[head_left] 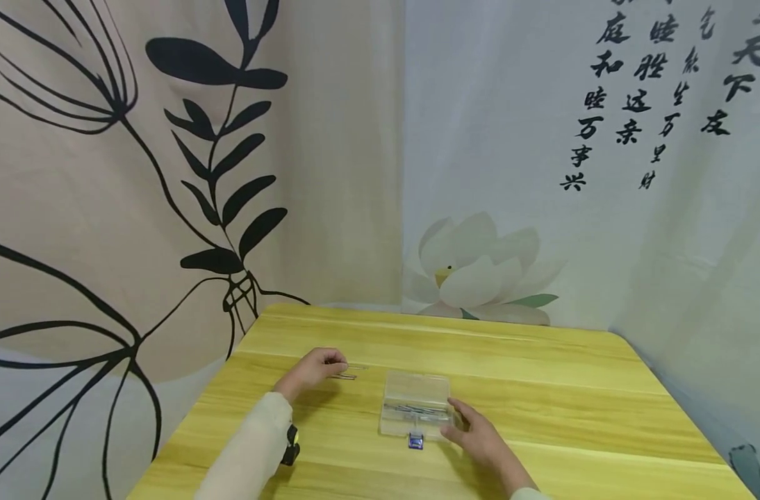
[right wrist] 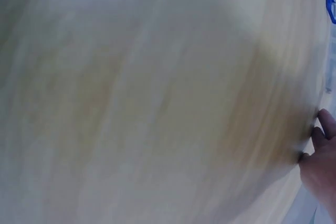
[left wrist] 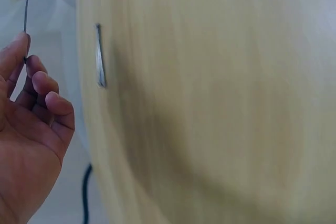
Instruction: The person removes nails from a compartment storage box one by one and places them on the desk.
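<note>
Clear plastic makes the open box [head_left: 417, 387], with thin sticks [head_left: 411, 409] inside and a blue clip [head_left: 415, 441]. At its right side, the right hand [head_left: 480, 436] spreads its fingers loosely. The left hand [head_left: 314, 367] pinches a metal stick [left wrist: 25, 14]; more sticks [left wrist: 100, 59] lie near it on the yellow table [head_left: 555, 389]. Cloth [head_left: 342, 139] behind shows black leaves [head_left: 249, 197].

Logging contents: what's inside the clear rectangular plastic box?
Several slim silvery metal rods lie inside the clear rectangular plastic box. They overlap, so can't be counted. The person's bare right hand covers part of the right edge; anything behind it can't be seen.
</note>
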Demonstrator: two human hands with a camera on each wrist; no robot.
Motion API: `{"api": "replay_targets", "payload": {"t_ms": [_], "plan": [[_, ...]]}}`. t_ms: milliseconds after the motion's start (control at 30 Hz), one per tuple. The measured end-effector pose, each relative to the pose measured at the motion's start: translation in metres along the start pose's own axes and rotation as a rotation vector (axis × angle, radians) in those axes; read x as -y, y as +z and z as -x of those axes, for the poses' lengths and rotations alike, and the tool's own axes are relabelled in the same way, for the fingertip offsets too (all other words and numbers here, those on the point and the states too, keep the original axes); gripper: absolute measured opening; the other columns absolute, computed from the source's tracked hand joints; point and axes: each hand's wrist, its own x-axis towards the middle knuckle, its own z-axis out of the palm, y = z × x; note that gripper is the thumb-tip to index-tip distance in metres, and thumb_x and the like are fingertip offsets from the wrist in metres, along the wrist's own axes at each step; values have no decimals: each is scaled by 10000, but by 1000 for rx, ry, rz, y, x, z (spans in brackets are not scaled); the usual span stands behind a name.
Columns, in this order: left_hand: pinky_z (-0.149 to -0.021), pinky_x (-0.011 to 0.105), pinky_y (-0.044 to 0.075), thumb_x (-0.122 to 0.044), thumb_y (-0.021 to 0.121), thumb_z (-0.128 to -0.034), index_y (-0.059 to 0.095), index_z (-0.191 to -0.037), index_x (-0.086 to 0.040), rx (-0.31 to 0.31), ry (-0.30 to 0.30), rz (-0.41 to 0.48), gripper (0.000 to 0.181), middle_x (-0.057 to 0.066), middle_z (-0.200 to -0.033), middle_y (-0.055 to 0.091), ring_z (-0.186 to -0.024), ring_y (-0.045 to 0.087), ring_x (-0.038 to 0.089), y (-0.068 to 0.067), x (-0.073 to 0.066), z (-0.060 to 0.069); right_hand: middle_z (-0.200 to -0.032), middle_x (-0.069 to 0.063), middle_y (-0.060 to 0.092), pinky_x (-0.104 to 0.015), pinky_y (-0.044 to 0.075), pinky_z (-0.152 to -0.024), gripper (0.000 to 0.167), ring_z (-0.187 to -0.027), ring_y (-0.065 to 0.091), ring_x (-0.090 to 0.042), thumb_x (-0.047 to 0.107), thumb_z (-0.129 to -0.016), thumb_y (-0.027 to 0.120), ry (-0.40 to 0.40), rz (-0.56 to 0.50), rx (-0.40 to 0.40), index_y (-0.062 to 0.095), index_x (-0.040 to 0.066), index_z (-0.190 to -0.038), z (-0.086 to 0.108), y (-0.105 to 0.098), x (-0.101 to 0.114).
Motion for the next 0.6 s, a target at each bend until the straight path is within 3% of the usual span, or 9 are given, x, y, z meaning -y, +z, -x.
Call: {"api": "replay_targets", "payload": {"t_ms": [233, 600], "plan": [[-703, 342, 419, -97, 589, -1003, 676, -994, 22, -53, -85, -34, 148, 134, -922, 622, -802, 503, 237, -8, 18, 11, -1508, -296, 346, -697, 232, -1050, 693, -1366, 286, -544, 288, -932, 698, 7, 7, 32, 390, 84, -1518, 1, -3, 0], [-615, 309, 380, -134, 614, -994, 713, -1001, -8, -89, -180, -22, 161, 93, -836, 595, -686, 451, 189, -5, 32, 12, -1523, -310, 303, -680, 206, -1074, 682, -1384, 251, -538, 250, -938, 694, -10, -28, 42, 384, 67, -1518, -1, -2, -3]]}}
